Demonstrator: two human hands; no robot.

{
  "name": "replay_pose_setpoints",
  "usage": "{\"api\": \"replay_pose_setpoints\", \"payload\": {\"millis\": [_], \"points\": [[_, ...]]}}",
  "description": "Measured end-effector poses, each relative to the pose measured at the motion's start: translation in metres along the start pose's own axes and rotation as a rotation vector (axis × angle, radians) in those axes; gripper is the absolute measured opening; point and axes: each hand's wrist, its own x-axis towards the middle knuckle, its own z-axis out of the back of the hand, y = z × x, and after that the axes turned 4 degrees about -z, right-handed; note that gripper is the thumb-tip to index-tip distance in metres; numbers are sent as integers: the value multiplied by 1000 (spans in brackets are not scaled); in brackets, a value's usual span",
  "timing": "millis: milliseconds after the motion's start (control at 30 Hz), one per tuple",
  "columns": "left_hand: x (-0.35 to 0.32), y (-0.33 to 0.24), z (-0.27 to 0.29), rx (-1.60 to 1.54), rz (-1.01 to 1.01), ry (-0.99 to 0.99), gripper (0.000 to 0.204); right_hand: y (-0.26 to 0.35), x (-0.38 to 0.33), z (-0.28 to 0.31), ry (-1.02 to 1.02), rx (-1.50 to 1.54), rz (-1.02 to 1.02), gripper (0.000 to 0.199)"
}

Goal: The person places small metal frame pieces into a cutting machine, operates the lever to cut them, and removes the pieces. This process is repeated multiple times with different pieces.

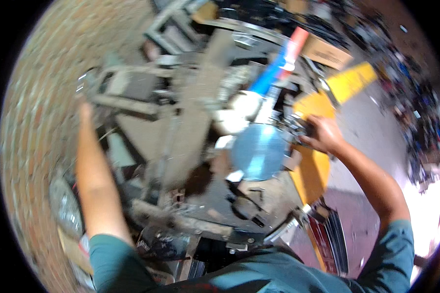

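My right hand (323, 133) is at the right of the cluttered workbench (200, 105), its fingers curled around a metal part (297, 126) whose kind I cannot make out. Just left of that part is a round, shiny blue-grey disc (259, 152). Beyond the disc, a blue and red piece (274, 68) slants up to the right, near blurred white rounded things (237, 112). My left arm stretches far forward along the left side. The left hand (84, 103) is smeared by motion beside a grey metal frame (129, 88), and its fingers cannot be read.
A brick wall (44, 107) rises along the left. Yellow panels (312, 171) flank the bench on the right. A cardboard box (326, 52) sits at the back right. Many small items lie heaped on the far right (401, 93). A clear plastic bag (66, 207) is at lower left.
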Motion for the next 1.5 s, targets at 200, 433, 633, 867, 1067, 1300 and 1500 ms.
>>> {"api": "replay_pose_setpoints", "payload": {"millis": [200, 433, 633, 867, 1067, 1300, 1500], "points": [[96, 14, 64, 170, 89, -169, 89, -5, 8, -4, -112, 26, 103, 40], [141, 8, 55, 350, -29, -147, 94, -2, 3, -7, -77, 29, 62, 41], [194, -40, 48, 724, -98, -171, 102, -2, 7, -6, -75, 32, 74, 41], [153, -22, 19, 774, -544, -389, 104, -8, 5, -11, -64, 49, 61, 41], [96, 16, 60, 568, -636, -456, 103, -3, 10, -8, -70, 59, 84, 39], [106, 40, 69, 576, -550, -450, 101, -3, 10, -8, -86, 52, 89, 40], [116, 43, 64, 561, -527, -445, 99, -5, 8, -8, -88, 58, 78, 39]]}}
